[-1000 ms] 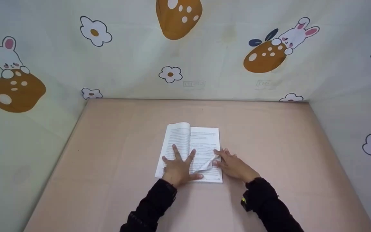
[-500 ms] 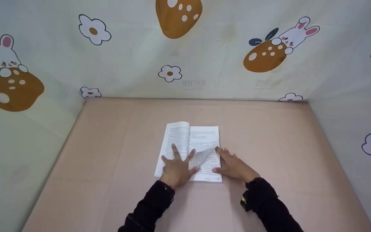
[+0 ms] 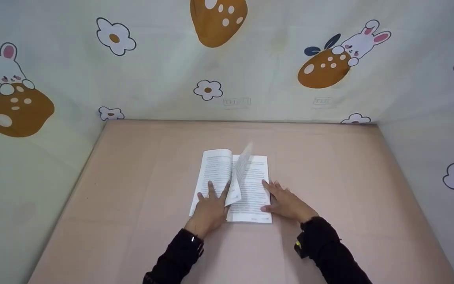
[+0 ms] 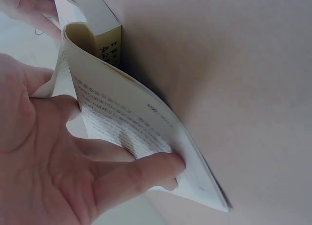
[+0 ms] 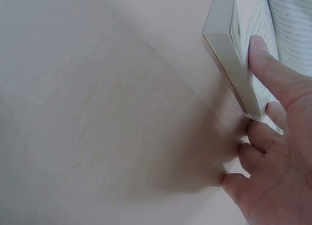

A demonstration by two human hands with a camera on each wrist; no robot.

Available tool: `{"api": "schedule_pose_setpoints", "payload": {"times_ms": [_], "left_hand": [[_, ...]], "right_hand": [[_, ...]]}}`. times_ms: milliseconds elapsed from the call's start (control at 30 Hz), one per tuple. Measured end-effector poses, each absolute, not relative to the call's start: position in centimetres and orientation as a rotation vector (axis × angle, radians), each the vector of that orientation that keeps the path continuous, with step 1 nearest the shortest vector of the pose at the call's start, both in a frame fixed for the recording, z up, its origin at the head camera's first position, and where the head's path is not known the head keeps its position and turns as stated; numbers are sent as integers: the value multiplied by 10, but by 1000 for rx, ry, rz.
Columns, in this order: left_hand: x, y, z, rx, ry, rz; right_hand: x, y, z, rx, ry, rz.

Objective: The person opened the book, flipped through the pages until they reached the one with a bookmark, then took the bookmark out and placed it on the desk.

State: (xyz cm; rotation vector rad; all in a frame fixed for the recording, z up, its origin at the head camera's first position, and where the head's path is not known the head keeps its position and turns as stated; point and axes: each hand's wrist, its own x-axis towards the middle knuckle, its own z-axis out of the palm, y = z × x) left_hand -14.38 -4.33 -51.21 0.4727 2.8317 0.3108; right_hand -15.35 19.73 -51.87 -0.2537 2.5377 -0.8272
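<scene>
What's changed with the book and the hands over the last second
The loose page has swung up from the right side, where the right hand lifted its corner, and now stands mid-turn over the spine, leaning toward the left. The left hand has drawn its fingers together and meets the page's lower edge. The right hand has let go and rests on the right page. The book and table stayed put.

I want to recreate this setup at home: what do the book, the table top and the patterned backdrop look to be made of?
Book: matte printed paper; one thin leaf curls and stands mid-turn, so a softbound block, most likely.
Table top: smooth matte pinkish-beige sheet with faint fold lines, probably paper or card, though I cannot be sure.
Backdrop: soft printed fabric, judging by its gentle wrinkles and rabbit-and-flower pattern.
</scene>
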Motion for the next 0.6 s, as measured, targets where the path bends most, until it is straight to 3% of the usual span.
{"api": "schedule_pose_setpoints", "payload": {"times_ms": [200,400,600], "left_hand": [[-138,-51,-513,442,2875,341],[-131,-54,-514,566,3002,96],[-128,-54,-515,455,3107,210]], "right_hand": [[-153,197,-519,-269,2541,-816],[-153,197,-521,-246,2532,-814],[-154,196,-522,-226,2537,-823]]}}
